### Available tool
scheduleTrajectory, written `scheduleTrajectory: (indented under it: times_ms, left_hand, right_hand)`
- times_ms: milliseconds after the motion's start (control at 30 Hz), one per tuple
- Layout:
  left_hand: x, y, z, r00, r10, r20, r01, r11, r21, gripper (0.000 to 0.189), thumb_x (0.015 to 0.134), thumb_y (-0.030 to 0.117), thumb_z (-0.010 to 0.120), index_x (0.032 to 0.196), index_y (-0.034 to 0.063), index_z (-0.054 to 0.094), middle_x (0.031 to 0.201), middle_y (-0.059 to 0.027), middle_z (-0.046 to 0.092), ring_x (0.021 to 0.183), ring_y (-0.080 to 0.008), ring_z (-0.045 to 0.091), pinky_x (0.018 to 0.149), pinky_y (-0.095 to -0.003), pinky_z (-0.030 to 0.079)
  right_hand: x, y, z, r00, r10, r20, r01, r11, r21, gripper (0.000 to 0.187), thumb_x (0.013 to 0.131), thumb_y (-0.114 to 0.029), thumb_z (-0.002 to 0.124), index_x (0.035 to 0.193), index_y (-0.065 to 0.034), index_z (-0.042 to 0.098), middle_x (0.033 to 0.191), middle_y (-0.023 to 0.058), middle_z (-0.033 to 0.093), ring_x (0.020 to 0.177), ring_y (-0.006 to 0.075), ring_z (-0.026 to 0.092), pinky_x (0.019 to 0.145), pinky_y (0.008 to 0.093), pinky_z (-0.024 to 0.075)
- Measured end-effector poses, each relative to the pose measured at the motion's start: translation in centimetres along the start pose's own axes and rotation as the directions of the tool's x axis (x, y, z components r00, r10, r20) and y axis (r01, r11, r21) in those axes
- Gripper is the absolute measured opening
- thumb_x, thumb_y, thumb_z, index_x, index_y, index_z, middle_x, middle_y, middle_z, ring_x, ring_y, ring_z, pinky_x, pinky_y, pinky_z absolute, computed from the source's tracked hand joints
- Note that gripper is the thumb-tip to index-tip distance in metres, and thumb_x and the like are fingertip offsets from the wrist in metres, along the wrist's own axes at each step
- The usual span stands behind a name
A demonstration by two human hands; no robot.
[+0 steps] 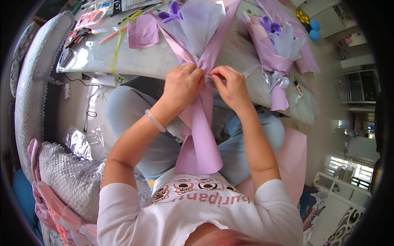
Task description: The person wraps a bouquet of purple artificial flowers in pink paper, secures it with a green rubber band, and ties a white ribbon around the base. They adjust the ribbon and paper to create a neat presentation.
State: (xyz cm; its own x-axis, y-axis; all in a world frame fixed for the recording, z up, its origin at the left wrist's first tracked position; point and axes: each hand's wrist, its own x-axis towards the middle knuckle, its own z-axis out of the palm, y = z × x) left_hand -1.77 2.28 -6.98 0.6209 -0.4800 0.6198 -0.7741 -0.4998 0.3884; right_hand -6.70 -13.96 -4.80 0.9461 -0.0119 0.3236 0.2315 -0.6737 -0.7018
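A bouquet in lilac wrapping paper (206,129) lies over the table edge, its tail hanging down between my knees. Purple flowers (170,13) and white translucent paper (200,29) fill its top. Around the narrow neck, my left hand (185,83) is closed, gripping the gathered paper. From the other side my right hand (230,87) pinches a thin, pale tie (207,78) at the neck between thumb and forefinger. The tie's exact material is too small to tell, and part of the neck is hidden behind my left fingers.
On the right of the table (147,61) lies a second wrapped bouquet (277,61) with a silvery ribbon bow (279,80). A lilac paper piece (143,32), green ribbon (115,55) and a glue gun (78,37) lie leftward. A pink sheet (292,156) is beside my right leg.
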Motion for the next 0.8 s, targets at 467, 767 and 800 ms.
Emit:
scheduleTrajectory:
  times_ms: [467, 767, 800]
  left_hand:
    - [0.7, 0.6, 0.5, 0.957, -0.15, 0.247, 0.121, 0.984, 0.129, 0.013, 0.074, 0.013, 0.059, 0.082, 0.0028, 0.055, 0.077, -0.0157, 0.06, 0.069, -0.0345, 0.061, 0.062, -0.0429, 0.049]
    - [-1.6, -0.6, -1.0, 0.951, -0.298, 0.086, 0.307, 0.941, -0.139, 0.018, 0.078, 0.013, 0.066, 0.091, 0.0044, 0.057, 0.079, -0.0098, 0.06, 0.065, -0.0256, 0.06, 0.059, -0.0359, 0.047]
    - [-1.8, -0.3, -1.0, 0.936, -0.331, 0.119, 0.348, 0.919, -0.184, 0.02, 0.077, 0.014, 0.067, 0.091, 0.0052, 0.056, 0.08, -0.0087, 0.06, 0.065, -0.0269, 0.06, 0.059, -0.037, 0.047]
  right_hand:
    - [0.6, -0.3, 0.0, 0.994, -0.073, 0.086, 0.087, 0.981, -0.175, 0.012, 0.078, -0.003, 0.056, 0.087, -0.0006, 0.064, 0.082, 0.0159, 0.061, 0.075, 0.0347, 0.06, 0.067, 0.0401, 0.0475]
    - [0.5, 0.4, 0.3, 0.998, 0.005, 0.07, 0.001, 0.996, -0.088, 0.009, 0.077, -0.01, 0.06, 0.083, -0.0043, 0.065, 0.077, 0.0152, 0.063, 0.073, 0.0333, 0.062, 0.064, 0.0413, 0.0479]
    - [0.3, 0.5, 0.3, 0.996, 0.051, 0.076, -0.047, 0.997, -0.053, 0.01, 0.077, -0.012, 0.061, 0.082, -0.0035, 0.064, 0.076, 0.0157, 0.063, 0.072, 0.0333, 0.062, 0.064, 0.041, 0.0479]
